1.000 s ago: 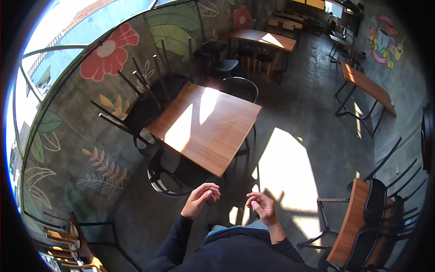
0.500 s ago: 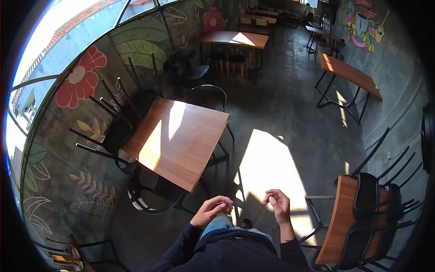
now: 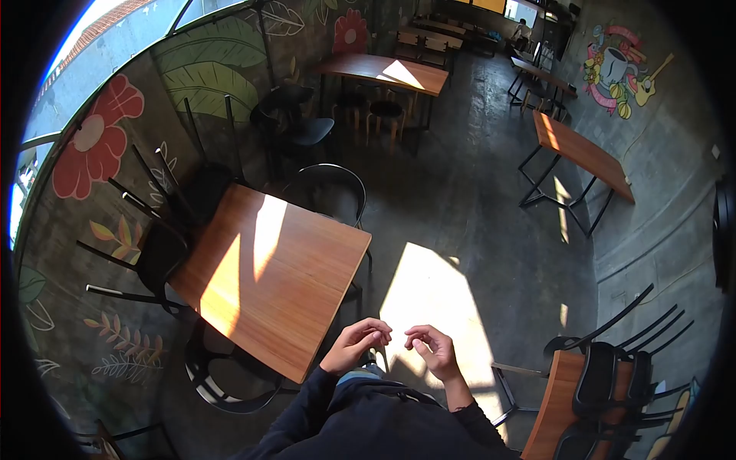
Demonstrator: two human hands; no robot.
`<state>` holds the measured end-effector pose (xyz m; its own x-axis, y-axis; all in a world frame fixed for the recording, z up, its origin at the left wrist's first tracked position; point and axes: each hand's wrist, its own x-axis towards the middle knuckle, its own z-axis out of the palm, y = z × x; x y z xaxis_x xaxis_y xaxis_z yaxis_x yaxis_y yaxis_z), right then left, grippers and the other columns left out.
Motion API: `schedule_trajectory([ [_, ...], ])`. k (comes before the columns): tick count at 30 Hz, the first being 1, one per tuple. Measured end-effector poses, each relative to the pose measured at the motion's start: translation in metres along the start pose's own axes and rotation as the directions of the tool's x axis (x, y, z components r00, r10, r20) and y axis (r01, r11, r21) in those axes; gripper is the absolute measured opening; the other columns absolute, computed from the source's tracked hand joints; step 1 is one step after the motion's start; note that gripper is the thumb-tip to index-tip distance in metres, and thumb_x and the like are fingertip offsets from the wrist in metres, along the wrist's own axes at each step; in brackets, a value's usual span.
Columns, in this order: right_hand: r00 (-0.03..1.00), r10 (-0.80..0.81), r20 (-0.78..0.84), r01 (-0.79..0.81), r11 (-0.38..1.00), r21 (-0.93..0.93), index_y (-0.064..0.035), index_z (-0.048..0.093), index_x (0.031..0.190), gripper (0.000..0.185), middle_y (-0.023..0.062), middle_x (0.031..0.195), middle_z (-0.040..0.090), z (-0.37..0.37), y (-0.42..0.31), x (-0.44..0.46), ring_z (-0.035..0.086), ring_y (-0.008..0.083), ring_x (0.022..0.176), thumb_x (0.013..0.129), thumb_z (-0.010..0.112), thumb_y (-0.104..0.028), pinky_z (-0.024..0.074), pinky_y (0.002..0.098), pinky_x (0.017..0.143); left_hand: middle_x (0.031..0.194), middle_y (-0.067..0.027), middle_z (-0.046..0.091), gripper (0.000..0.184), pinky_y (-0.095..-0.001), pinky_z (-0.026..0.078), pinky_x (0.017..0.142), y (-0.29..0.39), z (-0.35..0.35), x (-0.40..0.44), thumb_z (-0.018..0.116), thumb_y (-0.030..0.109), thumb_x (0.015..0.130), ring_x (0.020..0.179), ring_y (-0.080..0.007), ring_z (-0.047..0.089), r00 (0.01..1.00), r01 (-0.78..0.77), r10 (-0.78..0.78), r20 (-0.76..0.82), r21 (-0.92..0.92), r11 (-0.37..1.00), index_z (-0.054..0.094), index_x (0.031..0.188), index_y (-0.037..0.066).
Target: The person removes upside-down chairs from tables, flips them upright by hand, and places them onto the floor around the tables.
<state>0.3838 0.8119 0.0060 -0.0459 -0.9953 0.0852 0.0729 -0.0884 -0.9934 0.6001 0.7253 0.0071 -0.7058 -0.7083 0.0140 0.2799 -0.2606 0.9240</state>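
Note:
My left hand (image 3: 356, 344) is raised in front of my body with its fingers curled, just right of the near corner of a square wooden table (image 3: 287, 268). My right hand (image 3: 434, 351) is held up beside it, fingers bent and a little apart from the thumb, with nothing visible in it. A gap separates the two hands, and neither touches the table. Whether anything is between the left fingers is too small to tell. Black chairs (image 3: 330, 180) stand around the table, and upturned ones (image 3: 165, 245) rest on its left side.
Upturned black chairs (image 3: 596, 379) lie on a wooden table (image 3: 553, 399) at the lower right. A narrow table (image 3: 586, 153) stands near the right wall, a long table (image 3: 383, 70) farther back. Sunlight falls on the floor (image 3: 433, 287). A person (image 3: 522, 31) is far back.
The view has moved forward, and the square table now appears lower and farther left. My hands, farther apart half a second ago, are closer together again.

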Motion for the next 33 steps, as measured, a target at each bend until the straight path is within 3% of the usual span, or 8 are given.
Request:
schedule_trajectory([
  [6,0.953,-0.098,-0.286,0.099,0.995,-0.012,0.0034,0.064,0.109,0.020,0.0070,0.084,0.065,-0.036,-0.008,0.095,0.061,0.0129,0.082,0.095,0.056,-0.008,0.0507,0.0282,0.080,0.099,-0.0066,0.065,0.017,-0.0284,0.049,0.085,0.018,-0.049,0.077,0.052,0.012,0.104,0.093,-0.0136,0.062,1.000,0.000,0.000,-0.014,0.023,1.000,0.063,0.110,0.000],
  [9,0.940,-0.094,-0.328,0.093,0.995,-0.019,0.0029,0.064,0.108,0.019,0.0074,0.084,0.065,-0.054,0.006,0.120,0.060,0.0128,0.081,0.096,0.057,-0.010,0.0504,0.0279,0.078,0.100,-0.0059,0.065,0.018,-0.0282,0.049,0.084,0.010,-0.063,0.099,0.051,0.013,0.105,0.094,-0.0132,0.061,1.000,0.000,0.000,-0.015,-0.006,1.000,0.062,0.113,0.000],
  [15,0.948,-0.045,-0.314,0.086,0.989,0.118,0.0023,0.065,0.107,0.018,0.0071,0.083,0.064,-0.101,0.035,0.185,0.060,0.0131,0.080,0.096,0.056,-0.010,0.0515,0.0287,0.077,0.099,-0.0059,0.065,0.018,-0.0282,0.049,0.084,0.007,-0.072,0.168,0.051,0.012,0.104,0.092,-0.0132,0.061,0.997,0.009,-0.011,-0.079,-0.036,0.999,0.062,0.111,0.000],
  [20,0.937,-0.059,-0.344,0.103,0.988,0.112,0.0031,0.063,0.106,0.018,0.0079,0.080,0.062,-0.170,0.055,0.260,0.060,0.0144,0.077,0.095,0.055,-0.009,0.0506,0.0296,0.074,0.097,-0.0058,0.065,0.018,-0.0279,0.050,0.083,0.006,-0.084,0.254,0.051,0.013,0.104,0.091,-0.0127,0.062,0.988,-0.056,0.059,-0.142,0.022,0.998,0.062,0.111,0.000],
  [24,0.942,-0.009,-0.336,0.102,0.960,0.260,0.0009,0.062,0.105,0.017,0.0064,0.079,0.061,-0.230,0.064,0.330,0.059,0.0134,0.075,0.096,0.054,-0.010,0.0503,0.0279,0.073,0.096,-0.0055,0.065,0.019,-0.0269,0.051,0.083,0.008,-0.080,0.330,0.052,0.014,0.105,0.091,-0.0119,0.063,0.966,-0.078,0.088,-0.244,0.052,0.996,0.062,0.111,0.000],
  [29,0.974,0.009,-0.225,0.063,0.948,0.312,0.0001,0.062,0.104,0.016,0.0063,0.081,0.062,-0.292,0.054,0.399,0.059,0.0130,0.076,0.095,0.054,-0.010,0.0500,0.0274,0.073,0.094,-0.0062,0.065,0.018,-0.0269,0.051,0.083,0.018,-0.067,0.427,0.052,0.012,0.103,0.089,-0.0127,0.064,0.926,-0.123,0.145,-0.349,0.086,0.989,0.062,0.111,-0.001],
  [33,0.985,0.096,-0.146,-0.041,0.939,0.342,0.0003,0.062,0.105,0.016,0.0067,0.084,0.063,-0.328,0.060,0.433,0.060,0.0139,0.079,0.095,0.054,-0.009,0.0513,0.0286,0.076,0.093,-0.0081,0.066,0.020,-0.0287,0.051,0.080,0.020,-0.065,0.480,0.045,0.000,0.097,0.086,-0.0148,0.063,0.908,-0.132,0.164,-0.385,0.108,0.985,0.064,0.102,-0.002],
])
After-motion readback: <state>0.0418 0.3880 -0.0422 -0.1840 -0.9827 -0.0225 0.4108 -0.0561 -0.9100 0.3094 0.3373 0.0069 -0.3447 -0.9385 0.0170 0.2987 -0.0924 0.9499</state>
